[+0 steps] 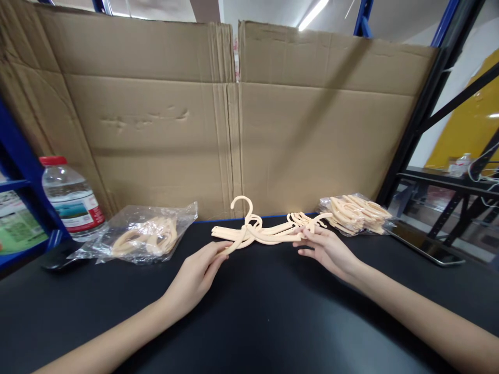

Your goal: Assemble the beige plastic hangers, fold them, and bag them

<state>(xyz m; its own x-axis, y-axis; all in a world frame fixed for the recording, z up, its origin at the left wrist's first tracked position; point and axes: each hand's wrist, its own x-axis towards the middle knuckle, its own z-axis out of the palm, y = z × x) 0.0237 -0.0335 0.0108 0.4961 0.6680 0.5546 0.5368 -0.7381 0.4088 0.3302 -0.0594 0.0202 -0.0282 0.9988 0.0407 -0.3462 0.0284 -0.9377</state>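
A cream plastic clothes hanger point(268, 238) with its hook point(242, 201) pointing up is held between both hands. The fingers of my left hand point(201, 270) pinch the tip of its left arm. At its right end my right hand point(325, 249) grips the other arm between thumb and fingers, with a curved end standing up there. Just behind lie more cream hangers point(226, 231), partly hidden by the held one. Several small hooks point(302, 218) of these show near my right fingers.
On the left lies a clear bag of hangers point(146, 239), near a red-capped bottle point(72, 200). Another bagged stack point(356, 213) lies back right, beside a phone-like dark slab point(424, 244). Cardboard point(156, 130) walls off the back of the black table point(265, 322).
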